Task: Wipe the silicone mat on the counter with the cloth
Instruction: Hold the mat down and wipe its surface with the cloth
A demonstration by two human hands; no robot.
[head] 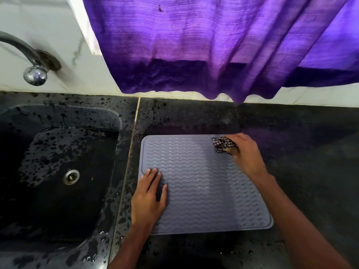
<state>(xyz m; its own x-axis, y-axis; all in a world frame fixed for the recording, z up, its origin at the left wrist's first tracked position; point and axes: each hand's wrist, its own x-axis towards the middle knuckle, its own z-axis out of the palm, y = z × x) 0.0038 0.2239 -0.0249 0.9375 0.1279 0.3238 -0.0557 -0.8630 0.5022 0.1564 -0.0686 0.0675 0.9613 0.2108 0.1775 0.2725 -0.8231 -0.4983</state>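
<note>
A grey silicone mat [202,183] with wavy ridges lies flat on the dark counter, to the right of the sink. My left hand [148,199] rests on the mat's left edge with its fingers straight and pressed flat. My right hand [245,152] is at the mat's far right corner and grips a small black-and-white checked cloth [223,145], which lies against the mat surface.
A black sink [58,171] with a metal drain sits to the left, wet with droplets. A chrome tap [35,74] juts from the white wall above it. A purple curtain [213,45] hangs over the counter's back edge. Dark counter [310,152] extends right of the mat.
</note>
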